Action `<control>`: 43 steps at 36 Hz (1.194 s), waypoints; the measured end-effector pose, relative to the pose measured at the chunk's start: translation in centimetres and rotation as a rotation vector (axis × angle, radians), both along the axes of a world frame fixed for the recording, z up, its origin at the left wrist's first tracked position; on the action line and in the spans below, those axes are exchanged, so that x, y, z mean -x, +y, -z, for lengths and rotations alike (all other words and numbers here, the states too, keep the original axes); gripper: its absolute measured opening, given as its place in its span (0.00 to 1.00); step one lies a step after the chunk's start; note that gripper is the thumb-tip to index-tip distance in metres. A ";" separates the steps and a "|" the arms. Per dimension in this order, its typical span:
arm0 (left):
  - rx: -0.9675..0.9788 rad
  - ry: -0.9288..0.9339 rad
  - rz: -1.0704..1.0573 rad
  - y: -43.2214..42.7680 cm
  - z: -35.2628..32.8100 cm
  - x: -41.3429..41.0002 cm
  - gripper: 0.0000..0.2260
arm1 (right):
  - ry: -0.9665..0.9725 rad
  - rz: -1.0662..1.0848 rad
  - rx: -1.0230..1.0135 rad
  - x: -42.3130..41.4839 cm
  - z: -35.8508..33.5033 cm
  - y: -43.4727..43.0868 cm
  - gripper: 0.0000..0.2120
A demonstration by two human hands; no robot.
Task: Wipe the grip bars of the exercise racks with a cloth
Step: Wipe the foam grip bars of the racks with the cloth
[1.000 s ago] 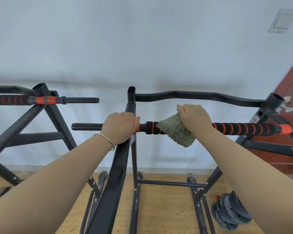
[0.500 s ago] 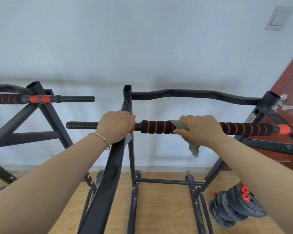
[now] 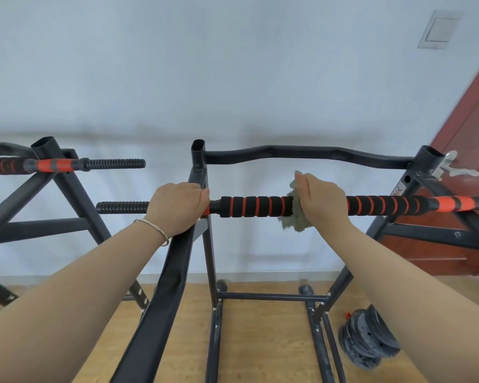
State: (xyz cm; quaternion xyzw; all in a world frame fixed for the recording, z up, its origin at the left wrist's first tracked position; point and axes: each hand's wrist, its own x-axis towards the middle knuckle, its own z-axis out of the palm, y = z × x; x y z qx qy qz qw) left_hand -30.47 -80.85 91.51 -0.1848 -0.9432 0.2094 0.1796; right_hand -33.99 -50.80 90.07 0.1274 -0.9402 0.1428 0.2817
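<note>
A black grip bar with orange stripes [image 3: 256,206] runs left to right across the middle of a black steel exercise rack [image 3: 202,172]. My right hand [image 3: 322,201] is closed around this bar with a grey-green cloth [image 3: 295,217] wrapped under it, and the cloth's edges stick out above and below. My left hand [image 3: 179,207] grips the same bar at the rack's left upright, beside the ribbed black end [image 3: 122,207]. A second rack at the left carries its own striped grip bar [image 3: 53,165].
A curved black top bar [image 3: 304,153] spans the rack behind the grip bar. A stack of black weight plates [image 3: 368,346] lies on the wooden floor at the lower right. A red-brown door [image 3: 465,167] stands at the right, with a white wall behind everything.
My right hand has slid with the cloth to the right along the striped grip, uncovering more of the foam, and has turned more upright. My left hand has kept its hold.
</note>
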 end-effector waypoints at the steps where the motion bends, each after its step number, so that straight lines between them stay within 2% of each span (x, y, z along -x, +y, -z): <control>1: 0.007 -0.017 -0.005 0.1 -0.2 0.0 0.10 | -0.051 -0.018 0.146 -0.2 -0.5 0.1 0.19; 4: 0.025 -0.056 -0.041 0.1 -0.5 0.1 0.09 | -0.093 -0.041 0.533 -0.9 -2.7 0.6 0.18; 7: 0.033 -0.085 -0.049 0.1 -0.6 0.3 0.09 | -0.002 0.014 0.719 -1.2 -4.1 2.0 0.19; 9: 0.039 -0.109 -0.050 0.1 -0.6 0.4 0.08 | 0.047 -0.030 0.772 -2.0 -4.9 3.3 0.20; 10: 0.029 -0.121 -0.047 0.1 -0.7 0.4 0.08 | 0.020 -0.065 0.719 -2.4 -5.5 3.5 0.19; 11: 0.017 -0.132 -0.049 0.1 -0.8 0.4 0.09 | -0.065 -0.065 0.500 -2.4 -5.8 3.5 0.18; 13: 0.011 -0.145 -0.057 0.1 -0.8 0.6 0.09 | -0.298 -0.011 -0.070 -2.3 -5.9 2.6 0.11; 14: 0.006 -0.150 -0.053 0.1 -0.8 0.7 0.09 | -0.326 -0.040 -0.297 -2.5 -5.6 2.2 0.08; 15: -0.002 -0.163 -0.054 0.1 -0.9 0.7 0.09 | -0.319 -0.121 -0.402 -2.4 -4.8 2.2 0.08; 16: -0.013 -0.175 -0.062 0.2 -1.1 0.7 0.09 | -0.305 -0.207 -0.438 -2.5 -3.9 2.3 0.07; 19: 0.057 -0.147 -0.018 0.8 -1.7 0.7 0.05 | -0.161 -0.241 -0.450 -1.8 -1.5 3.3 0.28; 20: 0.076 -0.107 0.027 1.2 -1.9 0.7 0.03 | -0.130 -0.218 -0.462 -1.4 -1.1 3.6 0.30; 24: -0.011 -0.121 0.284 4.2 -1.3 1.3 0.09 | -0.174 -0.154 -0.488 -0.5 -1.6 3.1 0.27; 25: -0.111 -0.188 0.257 5.2 -1.3 1.4 0.09 | -0.163 -0.148 -0.490 -0.4 -1.6 3.1 0.26; 27: -0.319 -0.313 0.085 6.7 -1.4 1.6 0.19 | -0.112 -0.152 -0.519 -0.3 -1.4 3.2 0.25; 28: -0.330 -0.343 0.020 7.0 -1.3 1.8 0.21 | -0.080 -0.173 -0.571 -0.2 -1.2 3.3 0.22; 30: -0.294 -0.335 0.006 7.2 -1.1 2.0 0.21 | -0.072 -0.197 -0.651 0.0 -1.3 3.0 0.11; 32: -0.298 -0.315 0.024 7.1 -0.9 2.1 0.19 | -0.198 -0.129 -0.534 0.3 -1.9 2.6 0.09; 35: -0.281 -0.280 0.025 7.0 -0.7 2.2 0.18 | -0.442 -0.016 -0.312 1.7 -2.9 2.0 0.19; 37: -0.287 -0.262 0.036 7.1 -0.6 2.2 0.18 | -0.583 0.027 -0.208 3.0 -3.1 1.7 0.20; 39: -0.288 -0.254 0.034 7.0 -0.5 2.2 0.18 | -0.633 0.079 -0.052 3.7 -3.3 1.7 0.21; 41: -0.286 -0.254 0.028 7.0 -0.5 2.2 0.18 | -0.540 0.074 0.218 4.2 -3.7 2.1 0.23; 43: -0.287 -0.253 0.013 7.1 -0.5 2.3 0.19 | -0.349 0.003 0.566 3.2 -4.3 2.7 0.22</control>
